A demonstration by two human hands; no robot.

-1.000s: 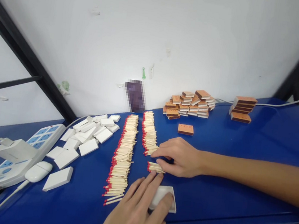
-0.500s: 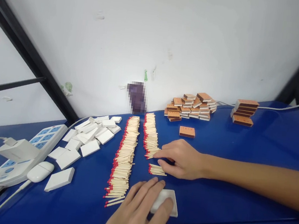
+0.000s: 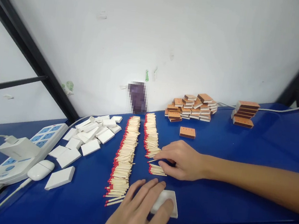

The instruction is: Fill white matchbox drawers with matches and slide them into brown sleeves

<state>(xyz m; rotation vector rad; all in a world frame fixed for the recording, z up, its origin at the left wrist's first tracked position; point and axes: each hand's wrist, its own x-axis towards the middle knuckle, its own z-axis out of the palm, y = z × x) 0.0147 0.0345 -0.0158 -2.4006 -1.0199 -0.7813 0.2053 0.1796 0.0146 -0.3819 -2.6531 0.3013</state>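
Observation:
A white matchbox inner tray [image 3: 175, 209] lies near the front edge. My left hand [image 3: 140, 210] is over it, its thumb pressed inside and its fingers reaching past its left side. My right hand [image 3: 183, 160] reaches in from the right with index finger and thumb apart. The index fingertip touches a single match [image 3: 151, 161] at the near end of the right row of matches [image 3: 152, 136]. Just below the thumb lies a small bundle of matches [image 3: 158, 170], heads to the left. A longer row of matches [image 3: 125, 152] runs left of these.
Several white matchbox trays [image 3: 90, 146] are piled at left, beside a power strip [image 3: 51, 134] with a charger and cables. Orange matchboxes [image 3: 193, 108] are heaped by the wall, one matchbox [image 3: 187, 132] lies alone, and a stack [image 3: 244, 114] stands at right on the blue table [image 3: 266, 141].
My right index finger has shifted slightly toward me. A single match now lies apart from the right row, nearer the small bundle. The left hand stays on the tray.

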